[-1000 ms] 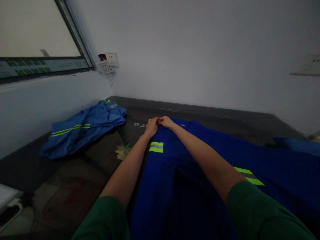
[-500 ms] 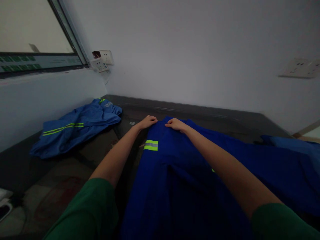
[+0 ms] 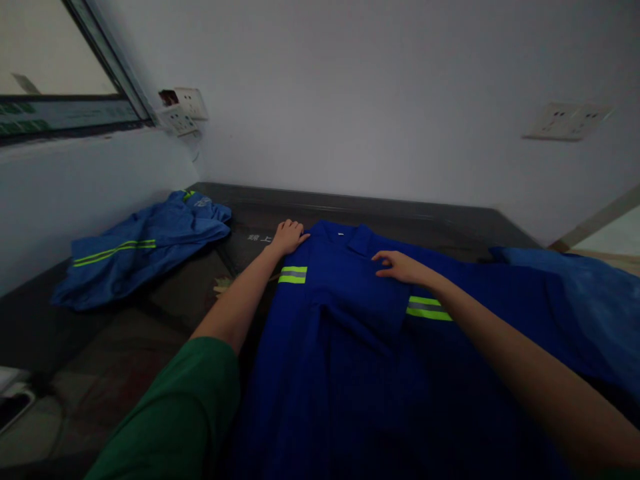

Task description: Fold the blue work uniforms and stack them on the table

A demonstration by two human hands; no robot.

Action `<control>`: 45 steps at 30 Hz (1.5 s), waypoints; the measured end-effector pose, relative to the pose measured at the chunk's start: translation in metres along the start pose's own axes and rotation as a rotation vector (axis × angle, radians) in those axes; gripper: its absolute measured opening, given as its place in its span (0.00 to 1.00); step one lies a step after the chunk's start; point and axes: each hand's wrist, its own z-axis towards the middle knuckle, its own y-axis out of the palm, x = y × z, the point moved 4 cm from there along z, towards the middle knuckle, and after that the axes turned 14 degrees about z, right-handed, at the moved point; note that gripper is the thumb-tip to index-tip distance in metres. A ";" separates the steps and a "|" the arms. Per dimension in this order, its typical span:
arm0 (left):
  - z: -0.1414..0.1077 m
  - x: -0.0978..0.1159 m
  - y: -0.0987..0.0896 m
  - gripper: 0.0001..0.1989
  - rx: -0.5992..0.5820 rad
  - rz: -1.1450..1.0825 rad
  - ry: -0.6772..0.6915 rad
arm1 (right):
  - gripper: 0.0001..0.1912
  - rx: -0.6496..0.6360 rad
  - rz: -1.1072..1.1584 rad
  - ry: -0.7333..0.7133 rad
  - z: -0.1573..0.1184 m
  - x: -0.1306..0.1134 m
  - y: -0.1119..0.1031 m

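A dark blue jacket (image 3: 360, 273) with yellow-green and grey reflective bands lies spread on the dark table, its collar toward the wall. My left hand (image 3: 290, 237) rests at the jacket's left shoulder, fingers laid over the cloth edge and a little apart. Over the right chest, just above a reflective band, is my right hand (image 3: 397, 267); its thumb and forefinger are apart and nothing is between them.
A lighter blue garment (image 3: 145, 250) with yellow-green stripes lies crumpled at the table's left. More blue cloth (image 3: 590, 293) is at the right. The dark table (image 3: 425, 227) meets a wall with sockets (image 3: 567, 121). A white object (image 3: 15, 393) sits at lower left.
My right hand has moved right and off the collar, its fingers now open. The collar lies visible with its label. My left hand has spread onto the shoulder edge. The view has shifted slightly.
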 end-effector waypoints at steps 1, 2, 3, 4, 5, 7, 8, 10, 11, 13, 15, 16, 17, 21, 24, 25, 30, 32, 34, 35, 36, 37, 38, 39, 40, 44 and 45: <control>-0.002 0.001 -0.005 0.18 0.033 0.027 -0.023 | 0.21 0.087 -0.105 -0.026 -0.011 -0.005 -0.001; -0.004 0.003 -0.011 0.17 0.072 0.045 -0.047 | 0.20 0.180 -0.193 -0.078 -0.023 -0.013 0.000; -0.005 0.006 -0.017 0.15 0.108 0.050 -0.062 | 0.19 0.263 -0.248 -0.157 -0.036 -0.026 0.004; -0.006 0.009 -0.024 0.14 0.134 0.042 -0.073 | 0.17 0.314 -0.264 -0.252 -0.051 -0.041 0.011; -0.007 0.014 -0.029 0.14 0.145 0.019 -0.080 | 0.16 0.325 -0.249 -0.350 -0.065 -0.057 0.022; -0.008 0.025 -0.036 0.16 0.108 -0.053 -0.102 | 0.14 0.229 -0.189 -0.497 -0.090 -0.088 0.049; -0.009 0.031 -0.037 0.17 0.073 -0.085 -0.119 | 0.13 0.161 -0.184 -0.527 -0.100 -0.100 0.064; -0.013 0.043 -0.035 0.19 0.001 -0.119 -0.158 | 0.10 0.040 -0.208 -0.472 -0.111 -0.115 0.090; -0.016 0.049 -0.032 0.19 -0.030 -0.123 -0.170 | 0.07 -0.005 -0.214 -0.404 -0.111 -0.117 0.101; -0.023 0.058 -0.025 0.21 -0.076 -0.120 -0.182 | 0.08 -0.098 -0.129 -0.237 -0.107 -0.114 0.116; -0.031 0.064 -0.018 0.22 -0.109 -0.123 -0.196 | 0.17 -0.222 0.110 -0.079 -0.098 -0.106 0.128; -0.035 0.066 -0.015 0.23 -0.120 -0.124 -0.207 | 0.21 -0.277 0.254 -0.014 -0.093 -0.103 0.134; -0.039 0.068 -0.013 0.25 -0.128 -0.125 -0.218 | 0.22 -0.313 0.386 0.038 -0.089 -0.101 0.140; -0.047 0.073 -0.012 0.28 -0.146 -0.130 -0.257 | 0.15 -0.233 0.656 0.152 -0.082 -0.096 0.150; -0.049 0.075 -0.013 0.28 -0.151 -0.138 -0.259 | 0.14 -0.204 0.842 0.215 -0.091 -0.093 0.149; -0.049 0.075 -0.014 0.28 -0.151 -0.140 -0.259 | 0.13 -0.211 0.904 0.231 -0.095 -0.092 0.147; -0.049 0.074 -0.016 0.29 -0.152 -0.155 -0.263 | 0.11 -0.217 1.043 0.316 -0.107 -0.085 0.143; -0.049 0.074 -0.016 0.29 -0.154 -0.162 -0.263 | 0.10 -0.215 1.072 0.324 -0.107 -0.085 0.147; -0.049 0.074 -0.017 0.29 -0.150 -0.166 -0.264 | 0.11 -0.237 1.094 0.317 -0.107 -0.087 0.150; -0.049 0.074 -0.017 0.29 -0.148 -0.167 -0.264 | 0.11 -0.257 1.094 0.311 -0.108 -0.088 0.151; -0.049 0.074 -0.017 0.29 -0.145 -0.168 -0.264 | 0.12 -0.288 1.078 0.305 -0.110 -0.090 0.151; -0.050 0.074 -0.017 0.29 -0.142 -0.169 -0.265 | 0.14 -0.335 1.041 0.294 -0.114 -0.091 0.149; -0.050 0.074 -0.017 0.29 -0.139 -0.170 -0.266 | 0.17 -0.383 0.972 0.278 -0.118 -0.093 0.147; -0.050 0.074 -0.017 0.29 -0.136 -0.171 -0.269 | 0.19 -0.407 0.871 0.240 -0.122 -0.094 0.143; -0.050 0.074 -0.016 0.29 -0.133 -0.172 -0.271 | 0.20 -0.380 0.741 0.171 -0.124 -0.095 0.136; -0.051 0.075 -0.016 0.29 -0.123 -0.176 -0.284 | 0.10 0.127 0.074 -0.285 -0.127 -0.108 0.104; -0.051 0.075 -0.016 0.29 -0.121 -0.177 -0.285 | 0.14 0.220 -0.077 -0.382 -0.126 -0.113 0.102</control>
